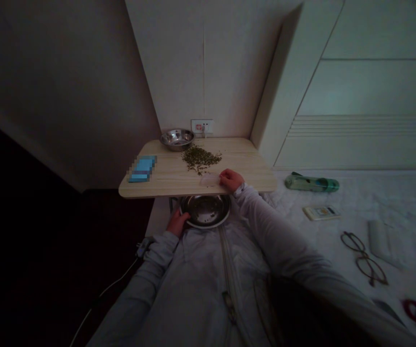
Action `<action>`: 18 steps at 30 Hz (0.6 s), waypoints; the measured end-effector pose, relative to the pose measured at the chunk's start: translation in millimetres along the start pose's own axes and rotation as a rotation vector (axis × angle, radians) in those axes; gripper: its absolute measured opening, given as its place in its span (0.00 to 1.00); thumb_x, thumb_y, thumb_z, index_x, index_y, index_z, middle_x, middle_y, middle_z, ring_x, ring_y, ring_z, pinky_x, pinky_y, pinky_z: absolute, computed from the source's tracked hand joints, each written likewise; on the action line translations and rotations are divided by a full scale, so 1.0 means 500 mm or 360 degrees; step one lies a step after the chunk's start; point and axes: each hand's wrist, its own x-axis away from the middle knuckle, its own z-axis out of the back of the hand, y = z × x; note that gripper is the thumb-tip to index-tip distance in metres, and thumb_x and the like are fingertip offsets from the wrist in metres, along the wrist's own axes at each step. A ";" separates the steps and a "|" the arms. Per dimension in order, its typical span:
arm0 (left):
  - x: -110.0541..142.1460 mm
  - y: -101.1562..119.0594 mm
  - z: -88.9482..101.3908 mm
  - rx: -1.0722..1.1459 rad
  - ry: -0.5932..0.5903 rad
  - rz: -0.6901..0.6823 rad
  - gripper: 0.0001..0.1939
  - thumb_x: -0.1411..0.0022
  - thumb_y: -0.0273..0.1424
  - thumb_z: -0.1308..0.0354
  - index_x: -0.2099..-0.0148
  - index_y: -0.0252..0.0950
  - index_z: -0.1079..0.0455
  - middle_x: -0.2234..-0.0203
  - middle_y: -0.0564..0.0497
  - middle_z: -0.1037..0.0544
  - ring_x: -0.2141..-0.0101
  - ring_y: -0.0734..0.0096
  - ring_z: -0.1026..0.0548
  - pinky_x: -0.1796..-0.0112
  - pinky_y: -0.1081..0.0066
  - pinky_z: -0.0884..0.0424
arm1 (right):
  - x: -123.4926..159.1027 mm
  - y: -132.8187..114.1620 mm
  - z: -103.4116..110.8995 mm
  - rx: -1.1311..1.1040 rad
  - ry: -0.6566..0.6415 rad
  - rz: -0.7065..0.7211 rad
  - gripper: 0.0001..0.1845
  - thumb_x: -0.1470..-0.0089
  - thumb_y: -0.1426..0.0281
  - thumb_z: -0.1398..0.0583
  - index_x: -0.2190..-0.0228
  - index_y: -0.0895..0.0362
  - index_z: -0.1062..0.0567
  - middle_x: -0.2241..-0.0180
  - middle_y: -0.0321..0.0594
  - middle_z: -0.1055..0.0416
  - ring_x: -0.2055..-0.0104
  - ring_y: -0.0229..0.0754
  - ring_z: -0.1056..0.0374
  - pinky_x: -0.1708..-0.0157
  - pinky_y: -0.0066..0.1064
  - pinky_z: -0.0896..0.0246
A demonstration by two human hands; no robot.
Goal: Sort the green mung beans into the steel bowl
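My left hand (178, 223) grips the rim of a metal bowl (205, 210) just below the front edge of a small wooden table (167, 180). A few small bits lie inside this bowl. Above the tabletop's near edge, my right hand (231, 180) pinches a thin, clear plastic piece (209, 180) that lies close to the wood. Beyond it, a loose pile of small green grains (198, 158) spreads over the middle of the table. Whether they are beans or seeds I cannot tell.
A second metal bowl (177, 139) stands at the back left, near a wall socket (202, 126). The blue packet or phone (143, 168) lies left. On the bed are a green bottle (312, 183), a phone (321, 212) and glasses (364, 258). A white cable (102, 291) hangs at left.
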 end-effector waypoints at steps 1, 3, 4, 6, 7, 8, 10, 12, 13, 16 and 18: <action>0.000 0.001 0.000 0.0000 -0.0009 0.0018 0.17 0.66 0.24 0.46 0.66 0.34 0.35 0.81 0.56 0.29 0.76 0.69 0.30 0.76 0.71 0.34 | 0.001 0.000 0.000 -0.0022 -0.0013 -0.0003 0.08 0.60 0.68 0.48 0.74 0.57 0.33 0.81 0.32 0.33 0.77 0.33 0.39 0.72 0.26 0.45; 0.002 0.003 -0.001 -0.0006 -0.0017 0.0033 0.18 0.66 0.24 0.47 0.66 0.34 0.35 0.81 0.56 0.29 0.76 0.69 0.30 0.76 0.71 0.34 | 0.002 0.000 0.000 -0.0056 -0.0049 -0.0010 0.08 0.61 0.68 0.48 0.75 0.57 0.33 0.82 0.31 0.33 0.77 0.33 0.39 0.72 0.26 0.45; 0.003 0.004 -0.002 -0.0007 -0.0016 0.0036 0.18 0.66 0.24 0.47 0.66 0.34 0.35 0.81 0.56 0.29 0.77 0.70 0.30 0.76 0.71 0.34 | 0.002 0.001 -0.001 -0.0068 -0.0067 -0.0015 0.08 0.61 0.68 0.48 0.75 0.57 0.33 0.82 0.31 0.33 0.77 0.33 0.39 0.73 0.26 0.45; 0.005 0.006 -0.004 -0.0001 -0.0021 0.0027 0.18 0.65 0.24 0.47 0.66 0.34 0.35 0.82 0.57 0.29 0.77 0.70 0.30 0.76 0.70 0.34 | 0.001 0.003 -0.001 -0.0080 -0.0097 -0.0020 0.08 0.61 0.68 0.48 0.75 0.57 0.33 0.82 0.31 0.33 0.77 0.33 0.39 0.73 0.26 0.45; 0.006 0.006 -0.005 0.0009 -0.0028 0.0019 0.18 0.65 0.24 0.47 0.65 0.34 0.35 0.81 0.56 0.29 0.77 0.70 0.30 0.76 0.70 0.34 | 0.001 0.004 -0.002 -0.0085 -0.0104 -0.0020 0.08 0.62 0.68 0.48 0.75 0.57 0.33 0.82 0.31 0.33 0.78 0.33 0.39 0.73 0.25 0.45; 0.006 0.006 -0.005 0.0020 -0.0032 0.0012 0.18 0.65 0.24 0.47 0.65 0.34 0.35 0.81 0.56 0.29 0.77 0.70 0.30 0.75 0.70 0.34 | 0.000 0.006 -0.002 -0.0094 -0.0115 -0.0018 0.08 0.62 0.68 0.48 0.76 0.57 0.33 0.82 0.31 0.33 0.78 0.32 0.39 0.74 0.25 0.45; 0.004 0.004 -0.004 0.0023 -0.0036 0.0004 0.19 0.66 0.24 0.47 0.65 0.34 0.35 0.81 0.56 0.29 0.76 0.69 0.29 0.74 0.70 0.34 | -0.001 0.009 -0.002 -0.0122 -0.0145 -0.0012 0.08 0.62 0.68 0.48 0.76 0.57 0.33 0.83 0.30 0.33 0.79 0.32 0.40 0.74 0.25 0.46; 0.001 0.002 -0.001 -0.0002 -0.0020 0.0003 0.19 0.66 0.24 0.47 0.65 0.33 0.34 0.80 0.55 0.28 0.75 0.69 0.29 0.73 0.70 0.34 | -0.002 0.010 -0.002 -0.0146 -0.0173 -0.0015 0.08 0.62 0.68 0.48 0.76 0.57 0.33 0.83 0.30 0.33 0.79 0.31 0.40 0.75 0.24 0.46; -0.001 0.001 0.000 -0.0016 -0.0014 0.0003 0.18 0.66 0.24 0.46 0.65 0.33 0.34 0.80 0.55 0.28 0.75 0.69 0.29 0.73 0.70 0.34 | -0.002 0.010 -0.002 -0.0155 -0.0184 -0.0016 0.08 0.62 0.68 0.47 0.76 0.57 0.33 0.83 0.30 0.33 0.80 0.31 0.41 0.76 0.24 0.47; -0.003 -0.002 0.002 -0.0020 -0.0016 0.0012 0.18 0.66 0.25 0.46 0.65 0.33 0.34 0.80 0.55 0.28 0.75 0.70 0.29 0.73 0.70 0.34 | 0.002 0.007 0.000 -0.0193 -0.0203 -0.0016 0.07 0.63 0.69 0.47 0.77 0.58 0.33 0.84 0.30 0.33 0.80 0.31 0.40 0.76 0.23 0.46; -0.001 -0.001 0.002 -0.0008 -0.0022 0.0021 0.19 0.66 0.24 0.46 0.65 0.34 0.35 0.80 0.56 0.28 0.76 0.70 0.30 0.75 0.70 0.34 | 0.007 0.002 0.001 -0.0251 -0.0230 -0.0004 0.07 0.63 0.70 0.47 0.77 0.58 0.33 0.85 0.30 0.34 0.80 0.31 0.40 0.77 0.23 0.46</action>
